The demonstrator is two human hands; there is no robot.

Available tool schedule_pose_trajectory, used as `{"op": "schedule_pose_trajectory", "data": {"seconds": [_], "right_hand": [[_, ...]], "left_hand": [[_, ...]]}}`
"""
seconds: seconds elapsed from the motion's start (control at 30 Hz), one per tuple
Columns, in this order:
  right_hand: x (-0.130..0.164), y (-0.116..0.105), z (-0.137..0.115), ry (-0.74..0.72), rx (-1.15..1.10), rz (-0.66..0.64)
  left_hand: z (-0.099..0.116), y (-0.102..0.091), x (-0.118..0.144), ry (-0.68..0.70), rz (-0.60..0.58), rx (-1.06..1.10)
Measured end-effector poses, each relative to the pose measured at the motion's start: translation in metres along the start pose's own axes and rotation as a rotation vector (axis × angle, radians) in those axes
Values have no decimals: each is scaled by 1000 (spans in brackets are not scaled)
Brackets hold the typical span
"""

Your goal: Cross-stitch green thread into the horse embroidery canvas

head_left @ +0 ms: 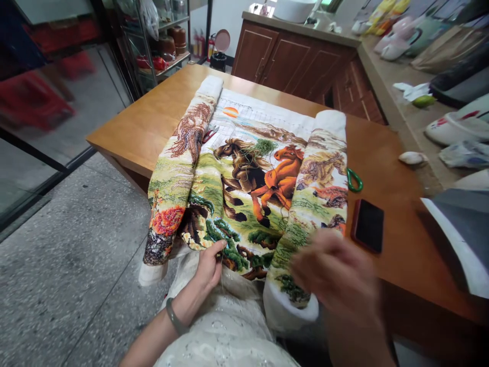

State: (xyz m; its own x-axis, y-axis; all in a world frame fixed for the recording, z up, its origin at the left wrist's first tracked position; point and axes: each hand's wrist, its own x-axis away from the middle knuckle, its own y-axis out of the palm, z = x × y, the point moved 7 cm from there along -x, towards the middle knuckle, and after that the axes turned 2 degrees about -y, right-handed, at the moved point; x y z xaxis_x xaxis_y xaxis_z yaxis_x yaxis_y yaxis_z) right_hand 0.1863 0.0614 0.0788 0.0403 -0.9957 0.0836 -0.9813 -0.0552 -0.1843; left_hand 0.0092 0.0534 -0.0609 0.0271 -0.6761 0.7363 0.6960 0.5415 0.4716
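A large cross-stitch cloth [244, 204] with running horses, green hills and an orange sun lies across the table's near edge and my lap, both sides rolled up. My left hand [208, 262] pinches its lower edge, thumb on top and fingers underneath. A thin thread hangs beside that thumb. My right hand [338, 275] is raised over the right roll [324, 168], blurred by motion. Its fingers look curled together; anything between them cannot be made out. A tangle of green thread [265, 147] rests on the cloth above the horses. A small red-handled tool [209, 135] lies by the left roll [171, 188].
Right of the cloth, a phone [367, 225] lies on the wooden table [405, 204], with green scissor-like handles [354, 180] just above it. A counter [382, 66] with bags and containers runs along the right. A metal shelf [168, 25] stands at the back left.
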Motion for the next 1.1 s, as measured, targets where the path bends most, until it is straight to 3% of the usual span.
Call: {"op": "schedule_pose_trajectory", "data": {"seconds": [0.1,0.3,0.6,1.1], "right_hand": [[-15,19,6,9,92,-81],[-31,53,22,-126,254,-163],[-32,53,22,-171,324,-166],[-36,55,32,-95,264,-169]], "left_hand": [[2,1,0,14,-45,-13],[1,3,2,15,-53,-36],[4,5,4,30,-35,-50],[3,5,2,30,-40,-17]]}}
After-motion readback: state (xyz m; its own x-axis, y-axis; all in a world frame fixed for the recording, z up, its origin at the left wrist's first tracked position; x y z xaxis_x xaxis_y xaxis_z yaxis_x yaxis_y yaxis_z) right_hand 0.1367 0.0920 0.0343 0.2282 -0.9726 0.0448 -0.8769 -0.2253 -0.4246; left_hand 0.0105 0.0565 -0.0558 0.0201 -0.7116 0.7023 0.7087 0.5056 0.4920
